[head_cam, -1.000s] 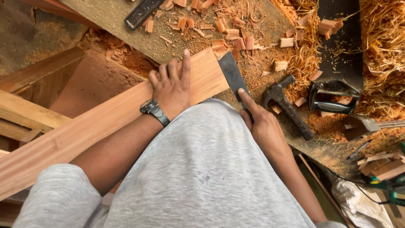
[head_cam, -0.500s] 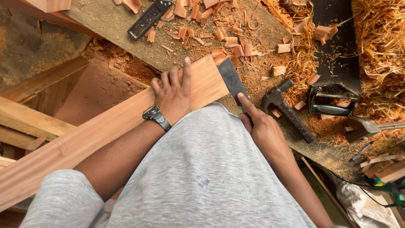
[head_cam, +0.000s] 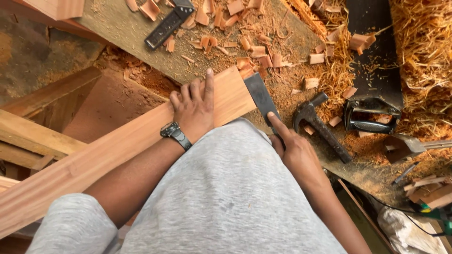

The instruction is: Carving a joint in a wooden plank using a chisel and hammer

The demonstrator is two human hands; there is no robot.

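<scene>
— What has changed for us in the last second?

— Very little. Our left hand stays pressed flat on the plank, fingers spread near its cut end, and our right hand keeps its grip on the chisel, index finger laid along the blade. The blade sits as before against the plank's end, just right of our left fingertips. Only the view has slid a little, so the work seems to be holding steady, not advancing.

— And the materials?

— The plank is smooth, reddish-pale wood with straight edges, running down and away to the left of our left hand. The chisel blade is flat, dark, dull steel. Beyond our fingers the counter is dusty, strewn with curled orange chips and a dark square. To the right of our right hand lies a rusty hammer, then a black hand plane amid stringy yellow shavings.
</scene>
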